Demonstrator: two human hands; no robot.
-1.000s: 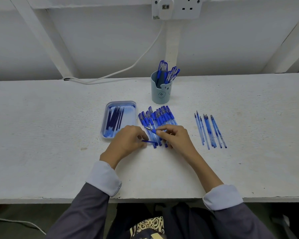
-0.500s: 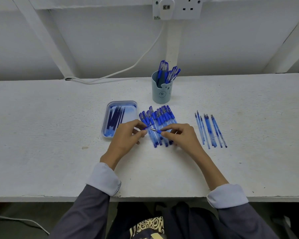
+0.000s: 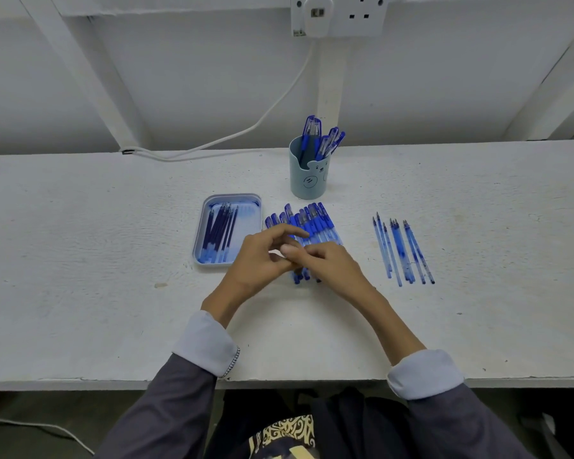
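A row of blue pens (image 3: 316, 224) lies side by side at the middle of the white table. My left hand (image 3: 260, 260) and my right hand (image 3: 333, 268) meet just above this row, fingers curled and fingertips touching. They pinch one pen between them, and the hands hide almost all of it. A light blue tray (image 3: 233, 197) left of the row holds several dark blue refills (image 3: 220, 233). Several pale, see-through refills (image 3: 402, 251) lie on the table to the right.
A grey-blue cup (image 3: 307, 182) with several capped pens (image 3: 315, 135) stands behind the row. A white cable (image 3: 246, 131) runs from a wall socket (image 3: 340, 14) down to the table's back left. The table's front edge (image 3: 299, 380) is near my sleeves.
My hands have come together from a small gap. The pen in my right hand and the small piece in my left were visible before and are now hidden between the fingers.
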